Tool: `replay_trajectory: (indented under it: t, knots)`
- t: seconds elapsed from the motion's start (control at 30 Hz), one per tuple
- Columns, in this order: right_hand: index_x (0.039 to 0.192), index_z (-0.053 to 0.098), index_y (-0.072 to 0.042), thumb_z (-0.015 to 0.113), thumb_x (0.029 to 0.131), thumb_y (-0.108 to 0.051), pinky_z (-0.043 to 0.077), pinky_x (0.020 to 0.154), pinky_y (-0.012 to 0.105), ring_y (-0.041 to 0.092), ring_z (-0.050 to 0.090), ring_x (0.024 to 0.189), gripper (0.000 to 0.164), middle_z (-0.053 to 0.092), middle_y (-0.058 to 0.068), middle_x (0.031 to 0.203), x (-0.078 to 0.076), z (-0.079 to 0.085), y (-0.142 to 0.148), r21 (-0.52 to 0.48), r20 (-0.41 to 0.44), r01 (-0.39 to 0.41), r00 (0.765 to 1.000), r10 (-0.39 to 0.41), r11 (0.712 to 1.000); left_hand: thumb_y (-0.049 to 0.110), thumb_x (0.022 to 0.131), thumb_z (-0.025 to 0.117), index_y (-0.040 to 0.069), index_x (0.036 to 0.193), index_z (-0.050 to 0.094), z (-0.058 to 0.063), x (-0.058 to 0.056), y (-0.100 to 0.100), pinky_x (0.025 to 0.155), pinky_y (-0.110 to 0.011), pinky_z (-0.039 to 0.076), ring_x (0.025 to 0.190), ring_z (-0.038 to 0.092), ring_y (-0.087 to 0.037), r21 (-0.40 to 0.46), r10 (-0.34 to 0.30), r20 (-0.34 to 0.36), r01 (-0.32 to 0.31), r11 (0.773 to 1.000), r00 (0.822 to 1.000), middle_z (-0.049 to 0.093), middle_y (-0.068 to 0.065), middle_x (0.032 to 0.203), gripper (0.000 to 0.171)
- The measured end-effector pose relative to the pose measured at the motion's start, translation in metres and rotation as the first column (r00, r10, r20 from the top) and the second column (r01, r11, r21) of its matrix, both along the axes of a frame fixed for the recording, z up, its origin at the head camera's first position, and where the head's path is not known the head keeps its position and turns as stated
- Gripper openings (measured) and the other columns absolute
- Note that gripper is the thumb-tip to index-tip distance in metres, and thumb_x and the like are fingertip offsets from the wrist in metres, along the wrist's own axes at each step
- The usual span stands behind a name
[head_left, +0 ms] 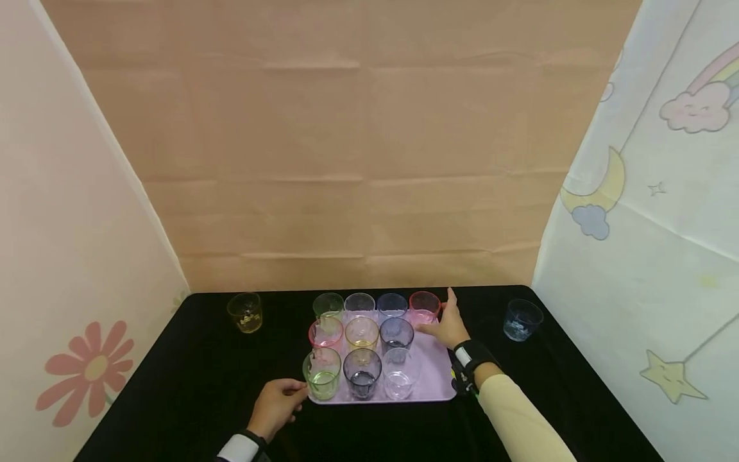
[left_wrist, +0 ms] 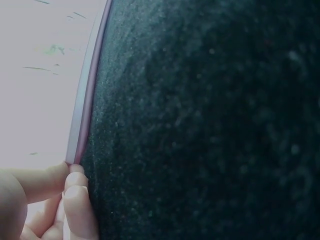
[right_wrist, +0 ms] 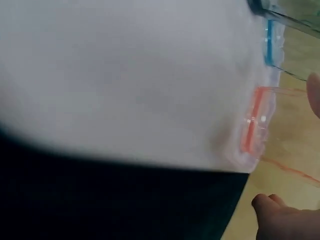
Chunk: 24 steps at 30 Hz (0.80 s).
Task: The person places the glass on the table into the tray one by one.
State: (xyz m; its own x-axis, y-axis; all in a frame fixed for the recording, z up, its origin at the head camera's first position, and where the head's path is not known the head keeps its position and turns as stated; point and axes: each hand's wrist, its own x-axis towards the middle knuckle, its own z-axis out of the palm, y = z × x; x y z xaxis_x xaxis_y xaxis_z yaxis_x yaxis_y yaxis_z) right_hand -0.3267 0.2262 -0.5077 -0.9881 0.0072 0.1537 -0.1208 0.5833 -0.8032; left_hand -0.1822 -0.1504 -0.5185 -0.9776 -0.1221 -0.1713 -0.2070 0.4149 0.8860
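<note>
A pale purple tray (head_left: 434,369) carries several tinted clear glasses in rows. My left hand (head_left: 276,405) pinches its front left corner between thumb and fingers (left_wrist: 79,202), beside a green glass (head_left: 323,375). At the tray's back right corner, my right hand (head_left: 450,324) is spread beside a red-rimmed glass (head_left: 424,307). In the right wrist view, thumb and fingers lie apart on two sides of this glass (right_wrist: 255,120); contact is hard to tell. A blue glass (head_left: 392,305) stands just left of it, and a dark blue glass (head_left: 396,333) in the middle row.
On the black table (head_left: 190,385), a yellow glass (head_left: 245,313) stands left of the tray and a bluish glass (head_left: 522,319) right of it. Brown paper (head_left: 358,160) hangs behind, with patterned white sheets (head_left: 86,224) at both sides.
</note>
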Motion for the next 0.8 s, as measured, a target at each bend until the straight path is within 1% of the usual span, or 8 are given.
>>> replay_trajectory:
  t: [0.13, 0.2, 0.27, 0.33, 0.47, 0.6, 0.73, 0.8]
  knots:
    - [0.156, -0.012, 0.005, 0.090, 0.075, -0.019, 0.035, 0.110, 0.064, 0.056, 0.032, 0.140, 0.133, 0.026, 0.043, 0.150, 0.012, 0.015, 0.009, 0.071, 0.092, -0.077, 0.993, 0.070, 0.995, 0.012, 0.092, 0.072, -0.002, 0.099, 0.074, -0.002, 0.000, 0.000, 0.055, -0.031, 0.054, 0.067, 0.060, -0.014, 0.012, -0.011, -0.003, 0.011, 1.000, 1.000, 0.067, -0.002, 0.078, 0.016]
    - [0.156, -0.013, 0.006, 0.089, 0.077, -0.020, 0.034, 0.110, 0.065, 0.056, 0.028, 0.142, 0.131, 0.022, 0.043, 0.153, 0.018, 0.021, 0.014, 0.093, 0.132, -0.106, 0.987, 0.093, 0.990, 0.012, 0.092, 0.072, -0.003, 0.099, 0.074, -0.002, 0.000, 0.000, 0.054, -0.031, 0.054, 0.066, 0.060, -0.014, 0.018, -0.014, -0.012, 0.014, 1.000, 1.000, 0.067, -0.002, 0.078, 0.016]
    - [0.155, -0.009, 0.009, 0.085, 0.082, -0.022, 0.035, 0.110, 0.065, 0.057, 0.030, 0.141, 0.123, 0.024, 0.043, 0.153, 0.025, 0.027, 0.018, 0.122, 0.160, -0.119, 0.982, 0.099, 0.985, 0.011, 0.091, 0.073, -0.003, 0.098, 0.074, -0.003, 0.000, -0.001, 0.053, -0.031, 0.053, 0.066, 0.060, -0.014, 0.016, -0.010, -0.016, 0.011, 1.000, 1.000, 0.067, -0.002, 0.077, 0.016]
    - [0.155, 0.000, 0.012, 0.079, 0.088, -0.025, 0.037, 0.108, 0.065, 0.056, 0.035, 0.139, 0.110, 0.030, 0.042, 0.151, 0.031, 0.031, 0.020, 0.149, 0.179, -0.116, 0.980, 0.088, 0.982, 0.011, 0.091, 0.072, -0.002, 0.098, 0.074, -0.003, 0.000, -0.003, 0.053, -0.031, 0.053, 0.066, 0.060, -0.015, 0.011, -0.005, -0.013, 0.005, 1.000, 1.000, 0.067, -0.002, 0.076, 0.015]
    - [0.148, 0.024, 0.014, 0.068, 0.097, -0.028, 0.043, 0.105, 0.062, 0.052, 0.046, 0.133, 0.080, 0.044, 0.039, 0.143, 0.042, 0.037, 0.021, 0.182, 0.187, -0.097, 0.980, 0.063, 0.979, 0.011, 0.091, 0.072, -0.002, 0.097, 0.074, -0.002, -0.001, -0.005, 0.053, -0.031, 0.053, 0.067, 0.060, -0.015, 0.014, -0.012, 0.001, 0.012, 1.000, 1.000, 0.066, -0.001, 0.077, 0.015]
    - [0.137, 0.042, 0.012, 0.067, 0.098, -0.029, 0.049, 0.099, 0.058, 0.047, 0.057, 0.121, 0.062, 0.057, 0.033, 0.130, 0.054, 0.043, 0.021, 0.206, 0.161, -0.091, 0.985, 0.058, 0.974, 0.012, 0.090, 0.073, -0.002, 0.098, 0.074, -0.002, -0.002, -0.004, 0.053, -0.031, 0.053, 0.066, 0.060, -0.015, 0.019, -0.015, -0.004, 0.016, 1.000, 1.000, 0.067, -0.001, 0.077, 0.016]
    - [0.124, 0.052, 0.008, 0.069, 0.097, -0.029, 0.057, 0.087, 0.049, 0.035, 0.066, 0.100, 0.049, 0.066, 0.020, 0.110, 0.070, 0.050, 0.021, 0.236, 0.145, -0.094, 0.988, 0.061, 0.967, 0.013, 0.090, 0.073, -0.001, 0.097, 0.074, -0.003, -0.002, -0.003, 0.052, -0.031, 0.053, 0.066, 0.060, -0.015, 0.001, -0.008, -0.015, 0.008, 1.000, 1.000, 0.067, -0.001, 0.076, 0.016]
    - [0.114, 0.057, 0.004, 0.069, 0.097, -0.028, 0.057, 0.076, 0.042, 0.026, 0.065, 0.086, 0.038, 0.066, 0.012, 0.097, 0.080, 0.054, 0.023, 0.247, 0.142, -0.096, 0.988, 0.062, 0.964, 0.013, 0.090, 0.073, -0.001, 0.097, 0.075, -0.004, -0.002, -0.003, 0.052, -0.031, 0.053, 0.066, 0.060, -0.015, -0.007, -0.008, -0.022, 0.008, 1.000, 1.000, 0.068, -0.001, 0.077, 0.016]
